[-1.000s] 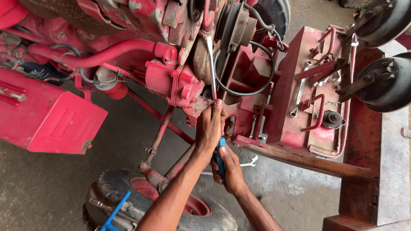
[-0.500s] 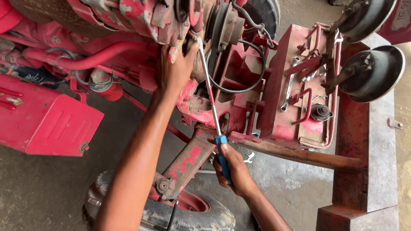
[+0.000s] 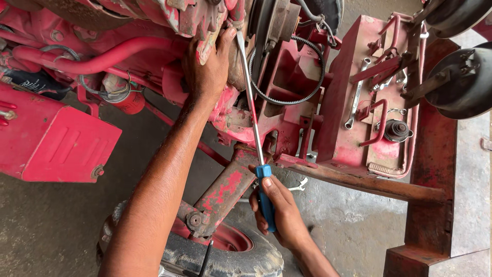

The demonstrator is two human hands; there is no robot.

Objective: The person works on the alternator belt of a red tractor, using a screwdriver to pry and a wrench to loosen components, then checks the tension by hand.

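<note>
I see my right hand [image 3: 279, 213] clenched around the blue handle of a long screwdriver [image 3: 253, 118], low in the view, just above the tyre [image 3: 225, 256]. The steel shaft runs up and slightly left from that hand, its tip reaching the red engine housing [image 3: 189, 20] beside the fingertips of my left hand [image 3: 207, 69]. The left hand is spread flat and pressed against the worn red casting, grasping nothing that I can make out; its thumb side sits just beside the shaft. So the screwdriver spans between the two hands, handle in the right, tip near the left. A black drive belt [image 3: 287, 100] loops loose just right of the shaft. Further right, a spanner [image 3: 356, 95] lies on the red bracket panel [image 3: 348, 133], well apart from both hands.
</note>
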